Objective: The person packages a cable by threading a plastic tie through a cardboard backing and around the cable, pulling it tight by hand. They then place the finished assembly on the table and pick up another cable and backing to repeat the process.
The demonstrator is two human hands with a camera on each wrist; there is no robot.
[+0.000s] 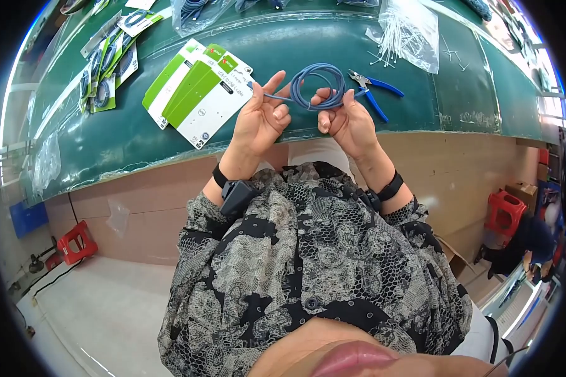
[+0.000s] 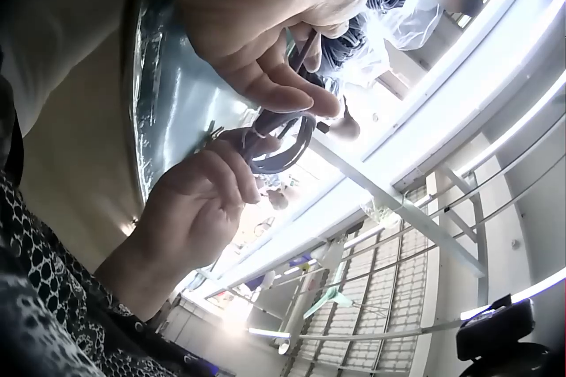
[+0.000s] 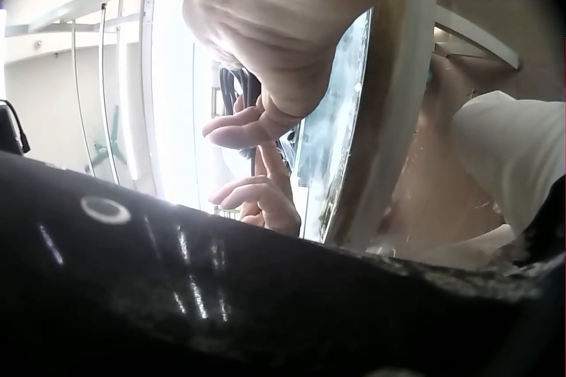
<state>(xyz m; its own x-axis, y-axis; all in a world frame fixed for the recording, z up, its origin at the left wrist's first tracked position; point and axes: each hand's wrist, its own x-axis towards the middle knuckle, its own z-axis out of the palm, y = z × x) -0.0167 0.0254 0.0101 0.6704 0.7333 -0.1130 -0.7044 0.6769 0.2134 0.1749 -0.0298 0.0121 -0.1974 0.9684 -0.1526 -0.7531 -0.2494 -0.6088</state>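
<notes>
A blue cable [image 1: 318,85] wound into a small coil is held up over the near edge of the green table [image 1: 333,44]. My right hand [image 1: 331,105] pinches the coil at its lower side. My left hand [image 1: 271,100] pinches the loose tail that runs out of the coil to the left, with its index finger sticking up. In the left wrist view the coil [image 2: 285,144] sits between the near left hand [image 2: 265,50] and the right hand [image 2: 208,205]. In the right wrist view a dark strand of the cable [image 3: 237,90] shows behind the right hand [image 3: 283,50].
Blue-handled pliers [image 1: 376,93] lie on the table just right of the coil. Green-and-white packaging cards [image 1: 198,88] lie to the left, with packed cables [image 1: 107,63] further left. A clear bag of white ties [image 1: 414,30] lies at the back right. Red stools [image 1: 506,217] stand on the floor.
</notes>
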